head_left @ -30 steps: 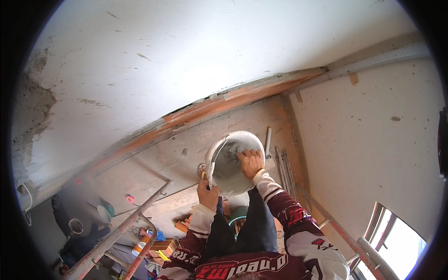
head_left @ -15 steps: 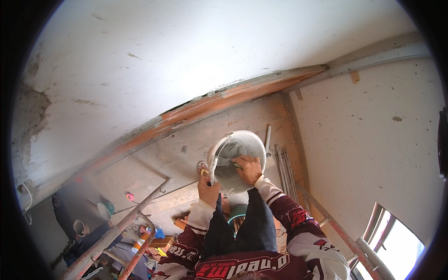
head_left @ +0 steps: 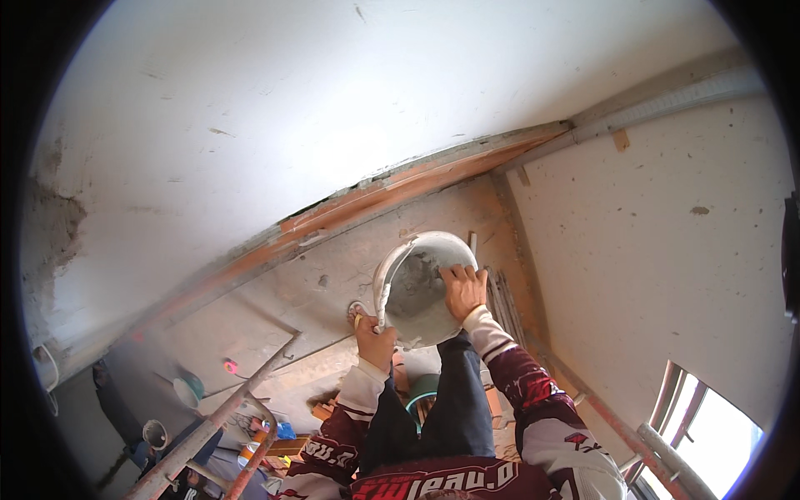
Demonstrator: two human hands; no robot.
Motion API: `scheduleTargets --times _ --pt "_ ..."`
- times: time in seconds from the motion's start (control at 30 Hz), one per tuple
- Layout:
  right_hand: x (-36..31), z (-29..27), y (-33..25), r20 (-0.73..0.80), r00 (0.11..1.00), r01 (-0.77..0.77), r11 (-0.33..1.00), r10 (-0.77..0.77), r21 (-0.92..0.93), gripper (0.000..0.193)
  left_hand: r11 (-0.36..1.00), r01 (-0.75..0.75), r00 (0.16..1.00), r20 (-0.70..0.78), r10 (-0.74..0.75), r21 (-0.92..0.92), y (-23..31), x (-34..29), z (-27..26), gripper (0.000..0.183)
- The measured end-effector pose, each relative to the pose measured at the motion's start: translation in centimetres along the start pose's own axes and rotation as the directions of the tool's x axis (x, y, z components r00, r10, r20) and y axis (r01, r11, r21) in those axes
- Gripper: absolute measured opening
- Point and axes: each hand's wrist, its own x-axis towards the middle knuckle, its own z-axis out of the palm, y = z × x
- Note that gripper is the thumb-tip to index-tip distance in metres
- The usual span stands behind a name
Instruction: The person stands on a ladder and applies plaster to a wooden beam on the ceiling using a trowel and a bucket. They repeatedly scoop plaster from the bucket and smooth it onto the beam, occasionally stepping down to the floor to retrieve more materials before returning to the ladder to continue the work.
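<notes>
A whitish plastic bucket (head_left: 385,287) is tilted in front of my legs, with wet grey mortar (head_left: 417,275) inside. My left hand (head_left: 375,342) is closed on the near left side of its rim, and a small yellow piece shows beside the fingers. My right hand (head_left: 464,292) reaches over the right side of the bucket, its fingers curled down against the inner wall. Whatever those fingers hold is hidden beneath them.
A white wall (head_left: 292,108) with an exposed brick-coloured lower edge rises ahead. Rusty scaffold pipes stand at left (head_left: 225,408) and right (head_left: 600,421). Beside the bucket lie several long poles (head_left: 504,304). A pink tape measure (head_left: 230,366) and a green-rimmed basin (head_left: 189,388) are below left.
My right hand has moved from the middle of the bucket up and right toward its right wall. A greenish piece seen at its fingers before is now hidden. My left hand keeps its hold.
</notes>
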Motion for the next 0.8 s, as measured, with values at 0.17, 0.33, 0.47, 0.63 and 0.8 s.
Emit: scheduleTargets --times 0.17,0.33,0.47,0.63,0.8 --pt "0.3 1.7 -1.1 0.040 0.999 0.028 0.998 -0.030 0.049 0.030 0.996 -0.049 0.999 0.023 0.047 0.070 -0.2 -0.1 -0.4 0.020" --pt "-0.9 2.9 -1.7 0.048 0.999 -0.004 0.981 -0.005 0.194 0.033 0.984 -0.108 0.994 0.050 0.102 0.143 -0.3 0.1 -0.5 0.018" --pt "-1.9 4.3 -1.5 0.065 0.998 -0.012 0.969 -0.004 0.248 0.033 0.943 -0.251 0.968 0.075 0.240 0.221 -2.5 1.1 -1.3 0.019" --pt "-2.6 3.3 -1.9 0.124 0.992 -0.052 0.944 0.012 0.327 0.034 0.941 -0.216 0.976 0.083 0.202 0.261 -3.7 1.5 -2.1 0.019" --pt "-2.8 1.2 -1.7 0.132 0.991 -0.081 0.890 0.023 0.448 0.035 0.972 -0.134 0.991 0.051 0.127 0.193 -2.1 1.4 -0.9 0.017"
